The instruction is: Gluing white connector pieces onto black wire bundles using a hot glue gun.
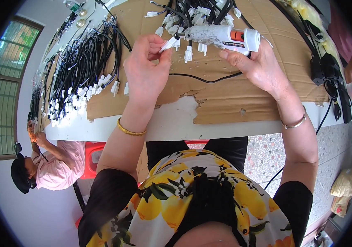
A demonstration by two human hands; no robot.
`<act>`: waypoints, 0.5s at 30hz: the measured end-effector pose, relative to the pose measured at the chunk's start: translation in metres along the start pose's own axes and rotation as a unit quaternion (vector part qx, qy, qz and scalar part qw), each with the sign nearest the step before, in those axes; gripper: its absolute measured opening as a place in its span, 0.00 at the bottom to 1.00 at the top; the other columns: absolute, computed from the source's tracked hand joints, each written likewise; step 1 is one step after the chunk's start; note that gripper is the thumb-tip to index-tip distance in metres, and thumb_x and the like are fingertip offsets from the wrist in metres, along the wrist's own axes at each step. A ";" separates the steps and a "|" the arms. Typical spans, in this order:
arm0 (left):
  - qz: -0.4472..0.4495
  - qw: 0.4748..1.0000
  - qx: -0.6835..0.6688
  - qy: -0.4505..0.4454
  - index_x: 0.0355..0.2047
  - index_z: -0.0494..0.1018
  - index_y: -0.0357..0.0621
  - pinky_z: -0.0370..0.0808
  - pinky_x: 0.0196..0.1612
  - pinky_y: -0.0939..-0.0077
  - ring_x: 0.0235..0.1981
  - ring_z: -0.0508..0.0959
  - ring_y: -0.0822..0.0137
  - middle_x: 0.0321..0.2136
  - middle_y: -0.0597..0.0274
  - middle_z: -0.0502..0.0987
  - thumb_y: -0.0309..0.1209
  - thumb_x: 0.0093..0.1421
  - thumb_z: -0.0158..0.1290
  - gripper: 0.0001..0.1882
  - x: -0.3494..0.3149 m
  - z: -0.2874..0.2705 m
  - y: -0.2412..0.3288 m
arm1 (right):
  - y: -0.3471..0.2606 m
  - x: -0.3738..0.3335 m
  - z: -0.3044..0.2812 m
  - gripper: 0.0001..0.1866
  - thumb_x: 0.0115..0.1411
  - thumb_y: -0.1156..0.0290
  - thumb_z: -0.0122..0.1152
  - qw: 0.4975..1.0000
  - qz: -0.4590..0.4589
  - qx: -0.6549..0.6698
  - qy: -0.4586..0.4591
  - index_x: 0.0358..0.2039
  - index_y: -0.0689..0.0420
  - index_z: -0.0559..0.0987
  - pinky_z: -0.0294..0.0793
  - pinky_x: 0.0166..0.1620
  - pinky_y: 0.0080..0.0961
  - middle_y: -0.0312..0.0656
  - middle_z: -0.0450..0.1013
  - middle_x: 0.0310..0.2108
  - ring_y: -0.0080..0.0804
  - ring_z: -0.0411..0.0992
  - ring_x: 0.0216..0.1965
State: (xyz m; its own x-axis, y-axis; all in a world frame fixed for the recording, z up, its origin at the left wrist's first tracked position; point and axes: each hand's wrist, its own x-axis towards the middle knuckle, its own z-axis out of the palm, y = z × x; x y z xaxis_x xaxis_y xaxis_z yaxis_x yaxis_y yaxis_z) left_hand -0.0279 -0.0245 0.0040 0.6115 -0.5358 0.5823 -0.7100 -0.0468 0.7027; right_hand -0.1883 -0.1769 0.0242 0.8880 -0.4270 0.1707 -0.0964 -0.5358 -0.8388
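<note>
Left fingers (164,60) pinch 1 white connector (169,44).

Rough-barrelled plastic glue gun (221,36), smooth plastic connector (169,43), matt cardboard (233,107), shiny metal bangle (297,124)

1 printed label (233,44) | small lettering | side of white glue gun (220,33)

Light is bright and outer edges bow
</note>
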 end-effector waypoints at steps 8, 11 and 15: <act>0.011 1.000 0.004 -0.006 0.28 0.67 0.39 0.73 0.23 0.83 0.23 0.76 0.72 0.22 0.61 0.75 0.19 0.46 0.54 0.09 0.000 0.001 0.003 | 0.001 0.001 0.000 0.13 0.53 0.71 0.56 1.000 -0.014 -0.016 0.006 0.36 0.65 0.71 0.67 0.30 0.15 0.38 0.73 0.28 0.17 0.67 0.28; 0.013 1.000 0.009 -0.010 0.28 0.67 0.39 0.73 0.23 0.83 0.23 0.76 0.72 0.22 0.60 0.75 0.19 0.45 0.54 0.09 0.000 0.001 0.003 | 0.002 0.002 0.001 0.13 0.53 0.71 0.56 1.000 0.004 -0.002 0.002 0.36 0.66 0.70 0.67 0.31 0.15 0.39 0.73 0.29 0.17 0.67 0.28; -0.028 0.999 0.015 -0.039 0.31 0.66 0.37 0.71 0.30 0.87 0.26 0.74 0.78 0.26 0.62 0.74 0.18 0.46 0.54 0.12 -0.001 -0.001 0.009 | 0.001 0.001 0.001 0.13 0.52 0.71 0.57 1.000 -0.005 -0.004 0.007 0.36 0.65 0.71 0.67 0.30 0.15 0.38 0.73 0.28 0.17 0.66 0.27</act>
State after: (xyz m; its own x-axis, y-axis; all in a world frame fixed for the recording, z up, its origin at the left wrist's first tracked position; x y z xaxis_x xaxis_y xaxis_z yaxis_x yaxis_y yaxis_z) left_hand -0.0345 -0.0236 0.0104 0.6222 -0.5962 0.5074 -0.6862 -0.1033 0.7200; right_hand -0.1870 -0.1768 0.0227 0.8826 -0.4317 0.1862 -0.0914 -0.5461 -0.8327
